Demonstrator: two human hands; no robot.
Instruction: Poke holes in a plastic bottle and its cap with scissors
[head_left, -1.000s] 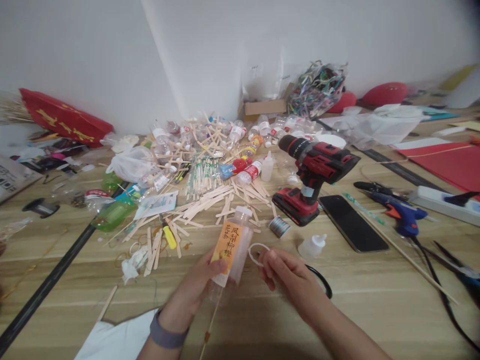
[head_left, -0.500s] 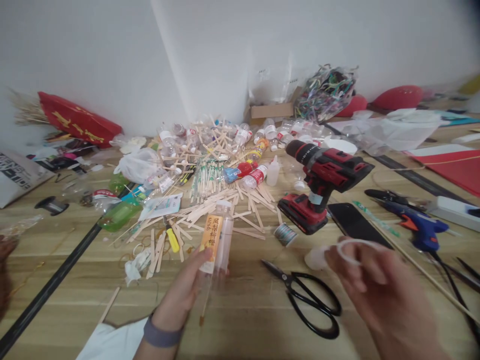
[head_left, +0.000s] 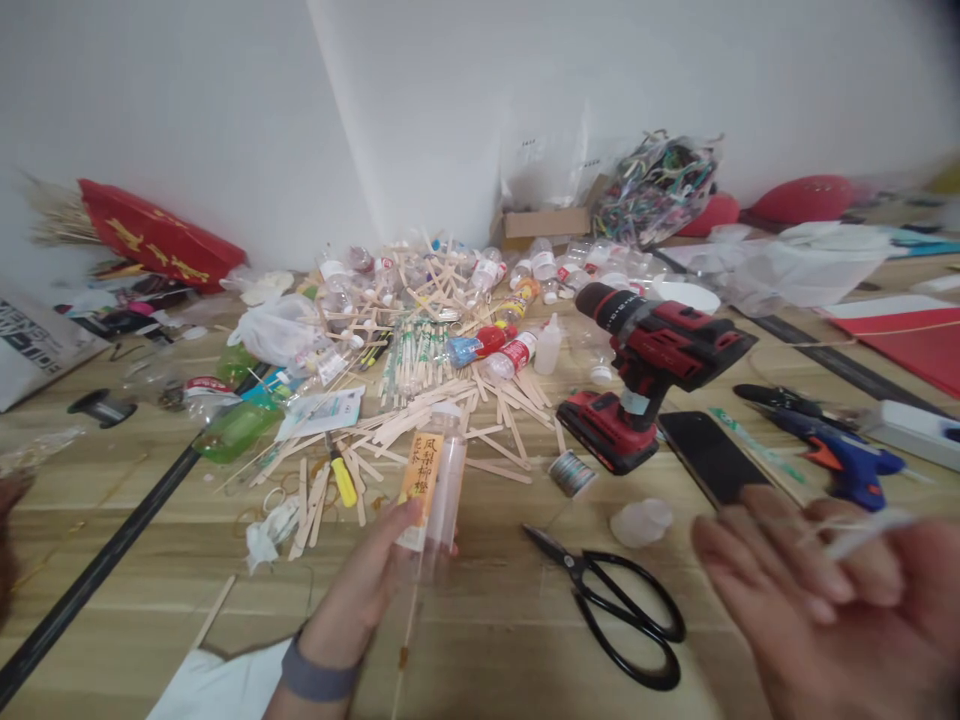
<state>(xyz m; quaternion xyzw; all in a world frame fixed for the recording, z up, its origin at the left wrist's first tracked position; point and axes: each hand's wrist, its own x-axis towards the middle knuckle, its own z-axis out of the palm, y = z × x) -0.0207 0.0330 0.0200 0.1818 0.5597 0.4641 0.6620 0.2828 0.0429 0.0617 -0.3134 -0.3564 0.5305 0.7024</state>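
My left hand [head_left: 375,565] is wrapped round a clear plastic bottle [head_left: 448,480], which has a white cap and an orange label. A thin stick [head_left: 406,640] with a brown tip shows below the bottle; whether it touches the bottle I cannot tell. At the right, my right hand [head_left: 817,600] is blurred, its fingers curled on a thin white plastic loop [head_left: 866,532]. Between the hands lie black-handled scissors [head_left: 626,600] with their blades together. A small translucent cup [head_left: 641,522] stands just left of my right hand.
A red cordless drill [head_left: 652,360] stands beyond the scissors, near a black phone [head_left: 709,455] and a blue glue gun [head_left: 847,450]. Wooden sticks [head_left: 420,420] and plastic bottles are heaped toward the wall. A yellow-handled screwdriver [head_left: 343,480] and a black pole [head_left: 112,560] lie left.
My right hand has moved right with the white loop, away from the small cup, which now shows fully. My left hand keeps the bottle in nearly the same place.
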